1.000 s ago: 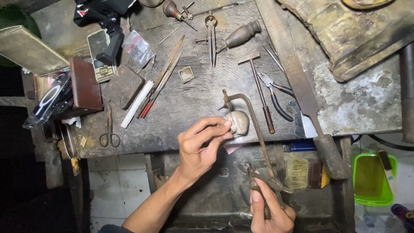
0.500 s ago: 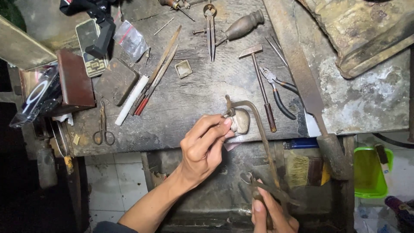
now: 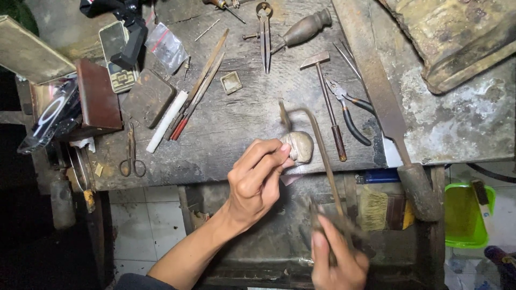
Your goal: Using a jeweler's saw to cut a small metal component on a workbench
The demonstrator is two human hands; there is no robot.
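My left hand pinches a small piece against the rounded wooden peg at the front edge of the worn workbench; the piece itself is hidden by my fingers. My right hand grips the handle of a jeweller's saw at the bottom of the view. The saw's metal frame runs up from that hand, arches over the peg and ends just above it. The lower frame and handle are blurred by motion.
On the bench lie a small hammer, pliers, a large file, dividers, scissors, needle files and small boxes. A brush rests below the bench, and a green tub sits at the right.
The saw frame has shifted upward along the peg while my right hand moved down. My left hand stays pinched at the peg. The camera view drifted slightly.
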